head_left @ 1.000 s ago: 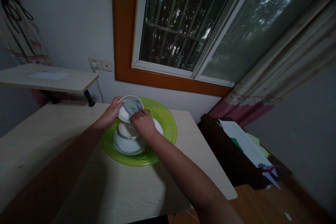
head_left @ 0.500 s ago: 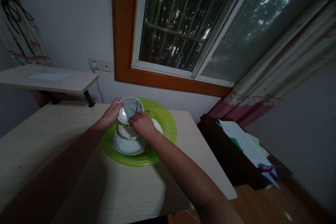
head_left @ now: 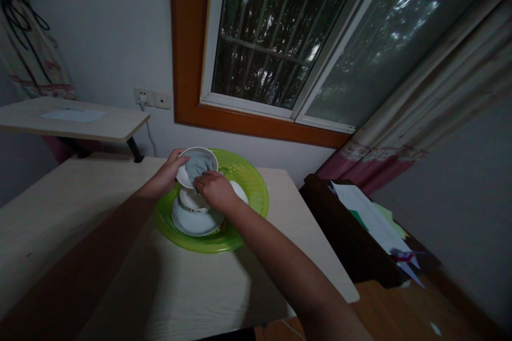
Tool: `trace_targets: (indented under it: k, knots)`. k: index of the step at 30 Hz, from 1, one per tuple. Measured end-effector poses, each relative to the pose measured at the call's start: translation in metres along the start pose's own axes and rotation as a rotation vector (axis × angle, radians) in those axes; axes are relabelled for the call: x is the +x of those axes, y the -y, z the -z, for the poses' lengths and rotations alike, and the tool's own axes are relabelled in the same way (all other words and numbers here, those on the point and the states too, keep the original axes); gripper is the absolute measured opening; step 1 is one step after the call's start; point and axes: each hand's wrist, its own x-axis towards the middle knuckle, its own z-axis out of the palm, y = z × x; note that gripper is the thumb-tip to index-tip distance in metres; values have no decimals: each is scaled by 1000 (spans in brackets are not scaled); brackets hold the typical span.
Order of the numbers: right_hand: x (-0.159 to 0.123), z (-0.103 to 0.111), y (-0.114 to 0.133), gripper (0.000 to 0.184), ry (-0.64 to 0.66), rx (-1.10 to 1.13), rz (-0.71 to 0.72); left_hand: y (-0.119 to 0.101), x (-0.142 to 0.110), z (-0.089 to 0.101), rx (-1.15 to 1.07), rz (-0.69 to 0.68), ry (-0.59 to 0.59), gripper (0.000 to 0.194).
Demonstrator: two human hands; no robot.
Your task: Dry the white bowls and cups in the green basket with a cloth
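My left hand [head_left: 171, 170] grips the left rim of a white bowl [head_left: 184, 177], which is tilted so its inside faces me. Bunched against the bowl's inner wall is a grey-green cloth [head_left: 199, 163], and my right hand [head_left: 216, 190] is closed on its lower right part. Below, a second white bowl [head_left: 193, 200] rests on a white plate [head_left: 196, 224] in a wide green plastic basket [head_left: 258, 197]. Another white dish [head_left: 240, 191] shows partly behind my right hand and wrist.
The basket stands on a pale wooden table [head_left: 208, 293]. At the left a raised shelf [head_left: 72, 120] on black legs bears a sheet of paper. To the right, papers [head_left: 364, 216] lie on a dark wooden piece of furniture [head_left: 340, 234]. A window [head_left: 276, 37] is behind.
My right hand has shifted slightly left and down with the cloth along the bowl's inside. The left hand keeps its hold on the bowl, almost still.
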Motion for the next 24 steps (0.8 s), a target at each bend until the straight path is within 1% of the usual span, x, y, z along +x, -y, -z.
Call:
trace_targets:
  k: [5,9,13,17,20,24]
  knots:
    - [-2,5,-3,20,16,-68,36,-5,-1,3,-78,41,49,36]
    - [-2,8,-3,18,26,-76,23,-7,0,2,-118,60,36,34]
    - [-1,6,-2,18,26,-60,11,-5,0,1,-120,31,58,35]
    - [-1,5,0,19,31,-26,-19,-4,-1,-2,-105,15,26,33]
    - [-1,5,3,19,6,-14,-48,-4,-2,-3,-119,2,40,34]
    - [-1,1,5,19,-45,10,-58,-2,-3,-5,-163,1,92,35]
